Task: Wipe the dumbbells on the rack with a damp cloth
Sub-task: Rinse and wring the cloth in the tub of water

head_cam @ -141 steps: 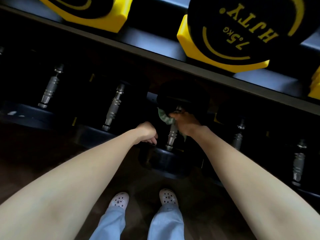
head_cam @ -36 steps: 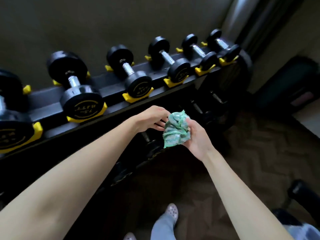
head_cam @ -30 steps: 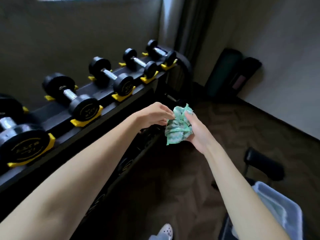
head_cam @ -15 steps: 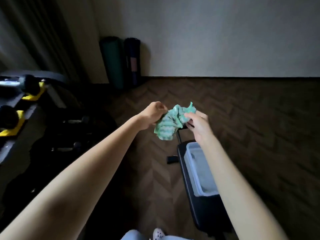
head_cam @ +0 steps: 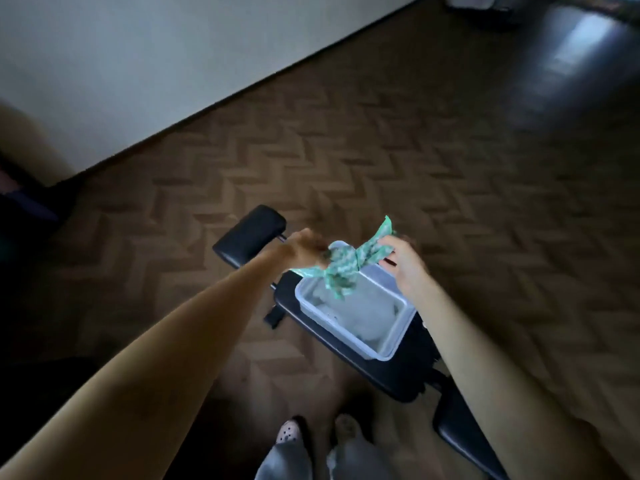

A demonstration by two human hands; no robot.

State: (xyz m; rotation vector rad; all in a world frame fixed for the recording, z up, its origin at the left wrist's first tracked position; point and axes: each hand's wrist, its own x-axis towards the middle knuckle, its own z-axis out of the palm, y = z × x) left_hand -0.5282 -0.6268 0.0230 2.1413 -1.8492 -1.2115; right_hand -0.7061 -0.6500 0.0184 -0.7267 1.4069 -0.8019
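Unlabelled, both hands [head_cam: 356, 256] stretch green cloth [head_cam: 341, 270] above tub [head_cam: 398, 344].

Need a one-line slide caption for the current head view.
Both hands, left hand and right hand, stretch a green cloth above a plastic tub on a black bench.

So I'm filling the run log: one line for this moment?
phase: at tub | cloth: stretched between both hands above tub | left hand: gripping | right hand: gripping | tub on bench
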